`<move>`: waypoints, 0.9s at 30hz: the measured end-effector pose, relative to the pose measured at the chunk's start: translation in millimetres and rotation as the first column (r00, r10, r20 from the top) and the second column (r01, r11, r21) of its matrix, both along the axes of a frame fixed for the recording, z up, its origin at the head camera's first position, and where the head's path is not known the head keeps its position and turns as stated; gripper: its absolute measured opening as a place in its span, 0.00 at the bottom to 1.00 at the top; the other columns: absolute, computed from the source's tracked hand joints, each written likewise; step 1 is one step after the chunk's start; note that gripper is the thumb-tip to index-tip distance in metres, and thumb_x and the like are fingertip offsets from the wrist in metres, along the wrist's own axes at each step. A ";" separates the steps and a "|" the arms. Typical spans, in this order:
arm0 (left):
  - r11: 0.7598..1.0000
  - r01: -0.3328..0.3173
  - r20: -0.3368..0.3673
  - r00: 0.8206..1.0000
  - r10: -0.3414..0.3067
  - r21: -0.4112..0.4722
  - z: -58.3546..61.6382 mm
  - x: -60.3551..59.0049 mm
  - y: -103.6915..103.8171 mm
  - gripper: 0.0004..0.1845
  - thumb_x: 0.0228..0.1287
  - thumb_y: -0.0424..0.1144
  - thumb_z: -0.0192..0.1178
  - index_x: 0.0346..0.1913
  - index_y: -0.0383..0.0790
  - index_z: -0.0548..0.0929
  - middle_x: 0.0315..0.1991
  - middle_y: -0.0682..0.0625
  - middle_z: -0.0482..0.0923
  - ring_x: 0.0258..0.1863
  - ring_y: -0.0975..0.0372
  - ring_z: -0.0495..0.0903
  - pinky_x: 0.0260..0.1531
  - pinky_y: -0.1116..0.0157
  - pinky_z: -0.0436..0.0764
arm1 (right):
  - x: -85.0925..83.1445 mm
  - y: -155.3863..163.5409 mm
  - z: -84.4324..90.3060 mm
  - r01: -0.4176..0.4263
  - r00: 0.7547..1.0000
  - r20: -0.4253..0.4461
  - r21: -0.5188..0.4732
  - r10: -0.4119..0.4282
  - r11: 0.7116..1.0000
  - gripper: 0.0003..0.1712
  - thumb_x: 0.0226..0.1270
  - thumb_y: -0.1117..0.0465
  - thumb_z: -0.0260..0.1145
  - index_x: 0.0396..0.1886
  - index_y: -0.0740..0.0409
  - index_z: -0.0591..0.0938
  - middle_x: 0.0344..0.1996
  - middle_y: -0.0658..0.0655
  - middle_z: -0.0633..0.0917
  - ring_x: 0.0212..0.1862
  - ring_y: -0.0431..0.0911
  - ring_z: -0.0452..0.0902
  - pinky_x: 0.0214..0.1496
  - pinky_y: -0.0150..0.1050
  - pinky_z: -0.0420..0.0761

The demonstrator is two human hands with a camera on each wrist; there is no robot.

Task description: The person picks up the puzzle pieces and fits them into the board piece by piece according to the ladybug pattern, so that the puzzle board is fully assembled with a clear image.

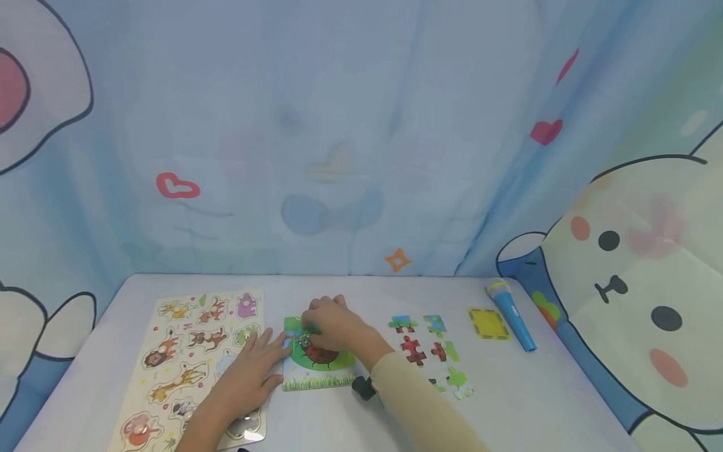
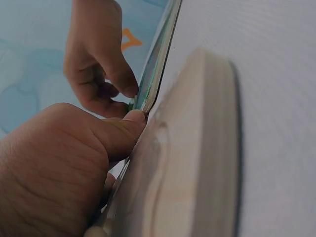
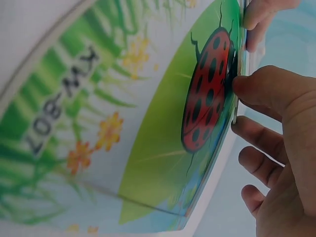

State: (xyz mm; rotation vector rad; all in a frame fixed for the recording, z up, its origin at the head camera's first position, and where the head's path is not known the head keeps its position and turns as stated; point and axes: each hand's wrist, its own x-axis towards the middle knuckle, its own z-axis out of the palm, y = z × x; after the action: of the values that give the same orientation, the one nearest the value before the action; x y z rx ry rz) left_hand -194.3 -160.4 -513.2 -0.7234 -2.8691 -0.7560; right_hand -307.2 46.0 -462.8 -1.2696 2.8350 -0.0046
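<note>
Ladybird puzzle board (image 1: 319,364): a small, flat square card printed with a red black-spotted ladybird on a green leaf, grass and orange flowers along one edge. It lies on the pale lilac bench (image 1: 508,402), mid-front, just right of the wooden animal peg-puzzle board (image 1: 186,364).

Right hand (image 1: 330,326): fingers curled, resting on the upper part of the ladybird board. In the right wrist view the fingertips (image 3: 256,86) press down at the ladybird's head end; whether a loose piece sits under them cannot be told.

Left hand (image 1: 248,373): fingers fairly straight, lying partly on the wooden board, thumb tip (image 2: 132,117) touching the left edge of the ladybird board. It steadies, not grips.

Handling judgement: the board looks thin, light and glossy, likely stiff card or thin ply. It would slide easily on the smooth bench, so bracing an edge is sensible. Best hold is a pinch at an edge or corner; flat pressure on the face for seating pieces.

Loose red, green and blue jigsaw pieces (image 1: 420,351) lie to the right, well apart from the board. Further right: a yellow square card (image 1: 489,324) and a blue toy microphone (image 1: 511,314).
</note>
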 end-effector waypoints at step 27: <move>1.000 0.000 -0.003 1.000 0.000 -0.007 1.6 -0.2 0.7 0.26 0.65 0.39 0.62 0.65 0.37 0.74 0.73 0.41 0.59 0.74 0.44 0.50 0.73 0.46 0.42 | 0.3 14.4 -2.4 -0.013 0.991 0.133 -0.099 0.026 0.995 0.20 0.68 0.51 0.65 0.59 0.40 0.80 0.58 0.42 0.79 0.57 0.44 0.72 0.55 0.50 0.71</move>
State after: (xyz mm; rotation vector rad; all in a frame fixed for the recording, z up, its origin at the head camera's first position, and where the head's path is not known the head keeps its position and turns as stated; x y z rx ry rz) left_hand -194.6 -159.7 -511.6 -0.7244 -2.8709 -0.7446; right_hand -306.8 60.4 -465.3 -1.2632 2.7380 -0.2226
